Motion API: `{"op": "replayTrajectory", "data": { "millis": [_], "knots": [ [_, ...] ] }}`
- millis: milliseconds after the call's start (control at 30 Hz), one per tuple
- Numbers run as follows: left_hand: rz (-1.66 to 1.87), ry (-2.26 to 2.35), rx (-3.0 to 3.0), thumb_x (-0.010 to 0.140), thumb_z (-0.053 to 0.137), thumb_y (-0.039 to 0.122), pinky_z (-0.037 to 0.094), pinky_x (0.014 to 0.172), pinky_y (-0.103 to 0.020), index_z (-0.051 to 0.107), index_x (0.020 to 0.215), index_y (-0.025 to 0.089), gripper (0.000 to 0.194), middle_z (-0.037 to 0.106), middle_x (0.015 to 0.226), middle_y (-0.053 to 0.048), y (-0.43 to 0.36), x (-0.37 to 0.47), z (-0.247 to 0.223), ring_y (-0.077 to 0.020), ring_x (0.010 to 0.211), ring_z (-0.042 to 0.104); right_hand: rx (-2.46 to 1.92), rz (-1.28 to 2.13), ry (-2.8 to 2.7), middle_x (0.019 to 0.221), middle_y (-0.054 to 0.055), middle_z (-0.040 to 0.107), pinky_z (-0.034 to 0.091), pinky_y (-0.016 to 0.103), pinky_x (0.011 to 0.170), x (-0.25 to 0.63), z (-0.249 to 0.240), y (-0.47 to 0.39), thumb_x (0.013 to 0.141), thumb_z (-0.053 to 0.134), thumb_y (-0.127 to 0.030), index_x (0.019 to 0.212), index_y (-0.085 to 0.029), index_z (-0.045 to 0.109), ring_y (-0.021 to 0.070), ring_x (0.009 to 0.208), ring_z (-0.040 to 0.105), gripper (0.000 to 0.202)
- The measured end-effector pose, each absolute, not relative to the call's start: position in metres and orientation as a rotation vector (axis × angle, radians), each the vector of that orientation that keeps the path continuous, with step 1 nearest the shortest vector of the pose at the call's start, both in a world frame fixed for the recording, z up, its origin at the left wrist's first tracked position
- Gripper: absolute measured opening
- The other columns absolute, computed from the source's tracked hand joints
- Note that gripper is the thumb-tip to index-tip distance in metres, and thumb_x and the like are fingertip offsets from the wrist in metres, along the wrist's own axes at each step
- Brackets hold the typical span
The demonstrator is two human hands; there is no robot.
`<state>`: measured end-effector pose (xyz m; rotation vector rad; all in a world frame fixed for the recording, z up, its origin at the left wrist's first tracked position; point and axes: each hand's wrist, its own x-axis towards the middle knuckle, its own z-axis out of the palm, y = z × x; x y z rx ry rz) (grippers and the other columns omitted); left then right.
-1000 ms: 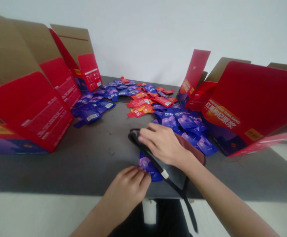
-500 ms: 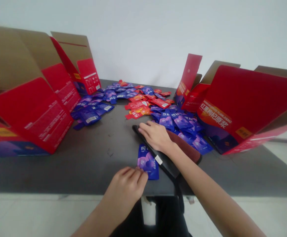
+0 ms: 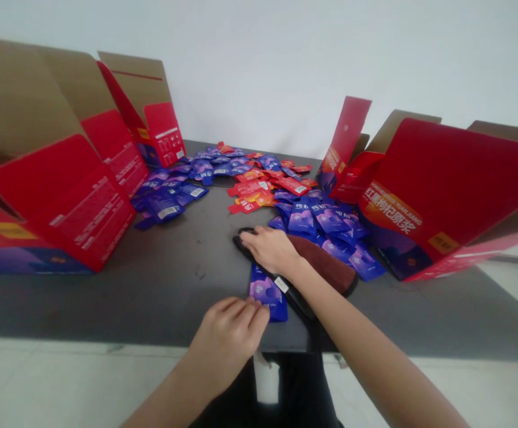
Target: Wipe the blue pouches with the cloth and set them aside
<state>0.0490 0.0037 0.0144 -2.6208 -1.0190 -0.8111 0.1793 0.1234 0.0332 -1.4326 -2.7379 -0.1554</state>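
Left hand: closed, thumb and fingertips together, on the near-left edge of a flat, glossy blue-and-purple printed pouch; best pinched lightly and low, pressing down rather than tugging, to spare the film a crease.
Right hand: gripping the far end of a black-rimmed, brown-faced, plush-looking soft item; better to raise the rim slightly than to scrape it across the print.
Both hands together: judged as steadying with the left and managing the rim with the right; wise to shift one at a time, with the right forearm clear of the pouch.
Pouch position: between the hands, near the front edge of the dark grey tabletop; far end and right side partly covered by the black rim, cannot tell whether tucked beneath or inside.
Pouch look: printed side up, deep blue toward the near end, purple shapes across the middle, pale markings partly hidden; lying almost flat, fullness hard to judge.
White tag: on the black rim, just beside the pouch.
Right-hand heap: similar blue-and-purple pouches, piled beyond the soft item, beside a large red open cardboard carton.
Farther back: shiny red-and-orange pouches, lying loose beside more blue ones.
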Motion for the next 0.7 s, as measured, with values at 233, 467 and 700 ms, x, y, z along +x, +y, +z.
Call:
{"op": "replayTrajectory", "data": {
  "millis": [233, 467, 700],
  "knots": [
    [-1.906, -2.004, -2.211, 0.080, 0.053, 0.026, 0.048, 0.056, -0.021, 0.058, 0.074, 0.017, 0.012, 0.065, 0.064, 0.000, 0.000, 0.042, 0.009, -0.0135, 0.059, 0.062, -1.172, -0.201, -1.787, 0.075, 0.000, 0.049, 0.033, 0.024, 0.064, 0.203, 0.102, 0.097, 0.092, 0.028, -0.035, 0.080, -0.020, 0.051, 0.0130, 0.071, 0.048, 0.029],
    [-1.151, -1.899, -1.956, 0.072, 0.062, 0.023, 0.039, 0.089, -0.052, 0.051, 0.107, 0.012, 0.039, 0.057, 0.108, -0.017, -0.016, 0.039, -0.003, -0.0312, 0.104, 0.053, -1.006, -0.136, -1.503, 0.062, -0.005, 0.037, 0.030, 0.023, 0.057, 0.230, 0.132, 0.065, 0.090, 0.037, -0.030, 0.066, -0.020, 0.042, 0.0100, 0.059, 0.039, 0.026],
    [-0.641, -1.273, -2.366, 0.080, 0.043, 0.007, 0.040, 0.091, -0.043, 0.061, 0.102, 0.018, 0.031, 0.064, 0.103, -0.007, -0.006, 0.026, 0.007, -0.0245, 0.101, 0.055, -1.077, 0.017, -2.085, 0.077, 0.000, 0.048, 0.032, 0.024, 0.062, 0.216, 0.104, 0.039, 0.092, 0.032, -0.031, 0.079, -0.019, 0.050, 0.0117, 0.069, 0.045, 0.025]
  ]
}}
